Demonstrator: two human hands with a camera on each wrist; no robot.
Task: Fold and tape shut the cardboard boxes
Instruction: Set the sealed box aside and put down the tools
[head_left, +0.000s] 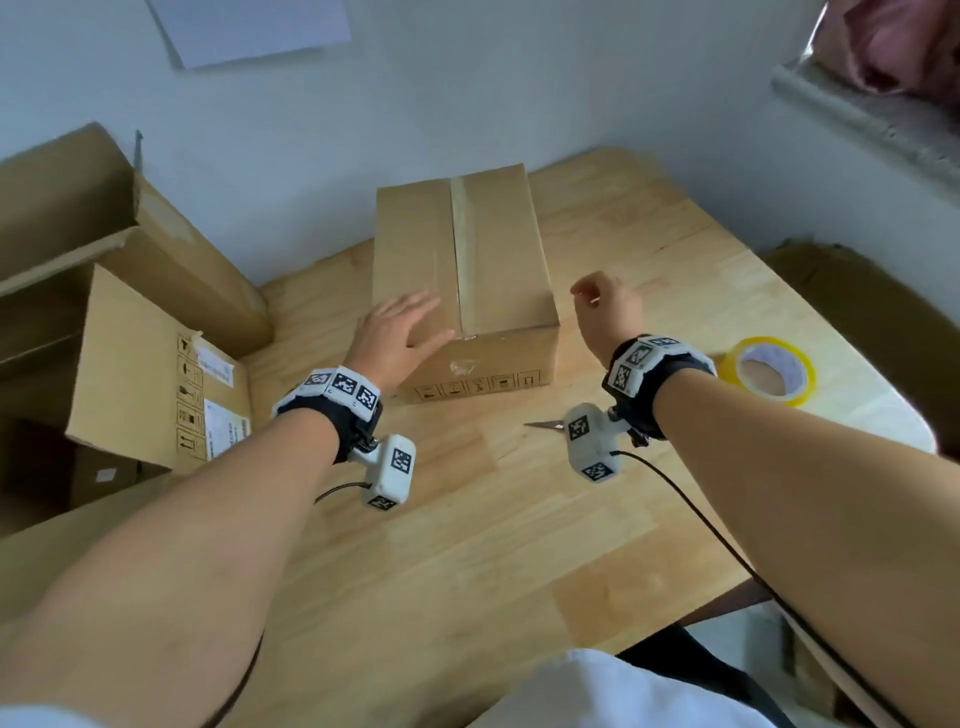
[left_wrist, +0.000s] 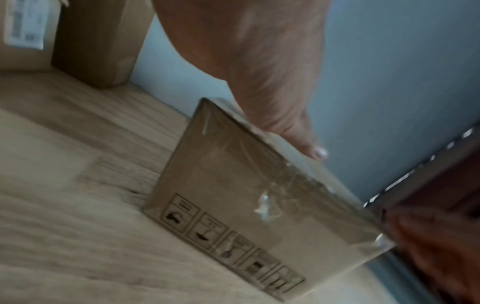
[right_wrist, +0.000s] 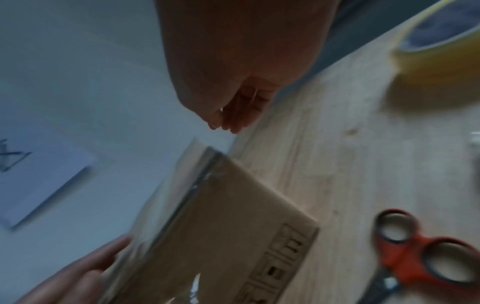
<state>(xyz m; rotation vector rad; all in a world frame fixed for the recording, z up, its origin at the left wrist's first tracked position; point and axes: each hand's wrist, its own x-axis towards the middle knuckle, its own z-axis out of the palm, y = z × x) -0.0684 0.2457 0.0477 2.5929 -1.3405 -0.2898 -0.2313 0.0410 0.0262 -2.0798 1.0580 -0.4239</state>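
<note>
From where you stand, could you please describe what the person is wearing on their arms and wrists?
Both forearms are bare. The left wrist and right wrist each carry a black strap ringed with white blocks printed with black-and-white square markers. A white camera pod with the same markers hangs under each, trailing a thin black cable.

Light wooden table (head_left: 467, 545), taped cardboard box (head_left: 498, 249), tape roll (head_left: 774, 374), scissors (right_wrist: 426, 265) beside it

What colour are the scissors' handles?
Red-orange with dark inner rings on the scissors, clearest in the right wrist view.
</note>
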